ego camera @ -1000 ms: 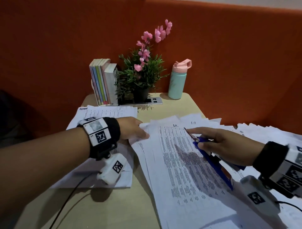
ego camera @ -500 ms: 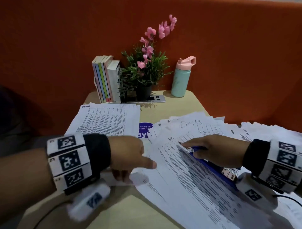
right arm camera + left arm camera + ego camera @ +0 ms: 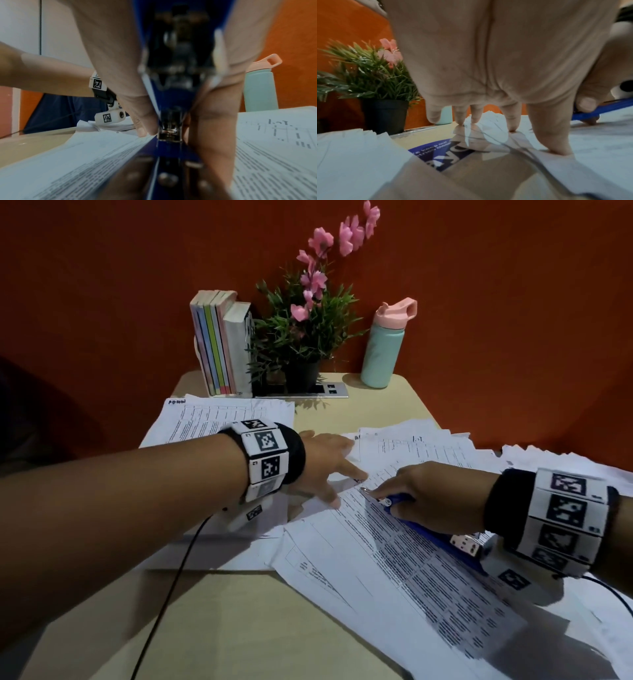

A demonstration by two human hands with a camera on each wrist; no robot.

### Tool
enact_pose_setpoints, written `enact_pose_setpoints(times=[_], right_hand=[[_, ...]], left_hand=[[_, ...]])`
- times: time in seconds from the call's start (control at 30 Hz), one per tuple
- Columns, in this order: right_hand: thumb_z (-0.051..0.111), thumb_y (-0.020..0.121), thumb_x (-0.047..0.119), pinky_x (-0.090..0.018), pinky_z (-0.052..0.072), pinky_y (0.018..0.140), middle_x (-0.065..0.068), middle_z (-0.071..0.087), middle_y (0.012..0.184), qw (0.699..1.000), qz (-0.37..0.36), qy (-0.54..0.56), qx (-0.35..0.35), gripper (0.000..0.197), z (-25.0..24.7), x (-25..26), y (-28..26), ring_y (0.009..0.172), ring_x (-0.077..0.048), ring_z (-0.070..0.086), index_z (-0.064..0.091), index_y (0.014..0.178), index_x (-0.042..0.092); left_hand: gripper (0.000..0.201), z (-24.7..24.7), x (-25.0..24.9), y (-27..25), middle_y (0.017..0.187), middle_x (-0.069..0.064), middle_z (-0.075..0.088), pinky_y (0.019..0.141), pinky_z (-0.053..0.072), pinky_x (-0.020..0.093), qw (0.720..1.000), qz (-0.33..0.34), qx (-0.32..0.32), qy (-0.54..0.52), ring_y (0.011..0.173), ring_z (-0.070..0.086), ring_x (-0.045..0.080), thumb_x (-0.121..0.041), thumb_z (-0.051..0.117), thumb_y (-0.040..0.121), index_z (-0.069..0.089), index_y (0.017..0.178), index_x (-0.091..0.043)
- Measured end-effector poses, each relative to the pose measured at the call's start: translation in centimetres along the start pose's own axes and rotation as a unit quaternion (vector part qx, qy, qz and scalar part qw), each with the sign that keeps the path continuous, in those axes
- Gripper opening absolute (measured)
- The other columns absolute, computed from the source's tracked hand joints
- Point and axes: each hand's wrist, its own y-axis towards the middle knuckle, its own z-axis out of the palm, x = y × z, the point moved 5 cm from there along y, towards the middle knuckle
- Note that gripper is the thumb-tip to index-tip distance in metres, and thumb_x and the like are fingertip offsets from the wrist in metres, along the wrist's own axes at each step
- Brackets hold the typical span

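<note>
Stapling: right hand point(image 3: 435, 494) gripped the blue stapler point(image 3: 399, 500), its nose on the top corner of the printed sheets point(image 3: 394, 570), toward the bench point(image 3: 239, 611) right edge. The left hand point(image 3: 322, 463) was unclenched, straight fingertips pinning the paper just beside it. Couldn't tell if the staple was in. Likely mid-batch: the fanned loose sheets point(image 3: 428, 446) were still undone, and a separate stack point(image 3: 212, 416) sat near the left edge.

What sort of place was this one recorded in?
Probably a small study or office desk against an orange wall. Upright books, a potted plant and a water bottle stand at the back of the table, and printed sheets cover the front, where the right hand grips a blue stapler.
</note>
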Motion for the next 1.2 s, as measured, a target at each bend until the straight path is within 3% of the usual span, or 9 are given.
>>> enact_pose_setpoints(times=[0.1,0.23,0.4,0.7,0.83,0.93,1.0,1.07,1.2], right_hand=[[0.049,0.098,0.031,-0.027,0.045,0.087,0.002,0.059,0.13,1.0,-0.004,-0.022,0.014,0.044,-0.1,0.4,0.4,0.112,-0.017,0.056,0.048,0.14,0.043],[0.048,0.099,0.031,-0.027,0.045,0.089,0.002,0.057,0.136,0.999,-0.001,-0.023,0.023,0.043,-0.2,0.7,0.5,0.116,-0.017,0.056,0.048,0.141,0.042],[0.045,0.1,0.028,-0.027,0.046,0.09,0.001,0.057,0.137,1.0,-0.007,-0.018,0.003,0.043,-0.2,1.0,1.0,0.117,-0.017,0.057,0.048,0.141,0.04],[0.046,0.1,0.03,-0.023,0.04,0.085,0.003,0.056,0.137,1.0,-0.008,-0.005,0.001,0.043,0.0,0.7,1.5,0.118,-0.017,0.055,0.047,0.142,0.041],[0.045,0.099,0.027,-0.033,0.048,0.091,-0.002,0.059,0.132,0.999,-0.025,-0.028,-0.008,0.043,0.0,1.6,1.9,0.113,-0.021,0.058,0.05,0.14,0.039],[0.044,0.099,0.024,-0.03,0.045,0.085,-0.004,0.059,0.129,0.998,-0.034,-0.04,-0.016,0.045,0.0,2.1,2.3,0.11,-0.022,0.058,0.048,0.142,0.037],[0.044,0.098,0.022,-0.034,0.048,0.082,-0.003,0.061,0.118,0.998,-0.042,-0.044,-0.027,0.047,0.0,2.2,2.4,0.1,-0.023,0.06,0.043,0.143,0.037],[0.044,0.099,0.023,-0.039,0.049,0.082,0.002,0.057,0.108,0.998,-0.042,-0.052,-0.021,0.048,0.3,2.3,2.4,0.095,-0.023,0.059,0.037,0.144,0.037],[0.039,0.102,0.026,-0.035,0.046,0.083,0.003,0.045,0.105,0.996,-0.038,-0.078,-0.012,0.05,0.7,2.4,2.8,0.098,-0.022,0.056,0.033,0.149,0.039]], left_hand=[[0.07,0.2,0.4,0.5,0.165,0.005,0.003,0.12,0.007,0.056,1.0,0.005,0.01,-0.023,0.152,-0.004,0.025,-0.056,0.062,0.088,0.026,0.148,-0.053],[0.069,0.6,1.3,1.2,0.153,0.004,0.023,0.115,0.023,0.051,0.997,0.007,0.009,-0.082,0.146,0.012,0.023,-0.059,0.066,0.084,0.031,0.144,-0.058],[0.072,1.1,1.9,1.4,0.166,0.006,0.005,0.121,0.013,0.051,0.992,-0.002,0.011,-0.127,0.153,-0.003,0.021,-0.057,0.069,0.083,0.031,0.143,-0.059],[0.074,1.0,1.9,1.2,0.167,0.002,0.0,0.123,0.007,0.045,0.986,0.001,0.036,-0.16,0.153,-0.003,0.018,-0.054,0.071,0.082,0.032,0.145,-0.056],[0.074,1.1,2.0,1.3,0.166,0.0,0.002,0.123,0.007,0.043,0.985,0.0,0.034,-0.167,0.153,-0.001,0.018,-0.053,0.072,0.081,0.034,0.145,-0.055],[0.071,1.3,2.1,1.3,0.166,-0.001,0.003,0.122,0.01,0.051,0.984,0.005,0.034,-0.174,0.153,0.001,0.019,-0.054,0.074,0.079,0.038,0.14,-0.06],[0.065,1.2,2.1,1.3,0.166,-0.003,0.005,0.121,0.014,0.054,0.982,0.005,0.029,-0.185,0.153,0.004,0.02,-0.052,0.076,0.078,0.044,0.134,-0.062],[0.063,1.3,2.2,1.3,0.165,-0.005,0.005,0.12,0.016,0.053,0.981,0.002,0.023,-0.193,0.152,0.006,0.019,-0.052,0.077,0.077,0.048,0.131,-0.062],[0.069,1.4,2.2,1.5,0.166,-0.004,0.005,0.121,0.015,0.053,0.984,0.002,0.023,-0.176,0.152,0.004,0.018,-0.055,0.076,0.077,0.041,0.137,-0.062]])
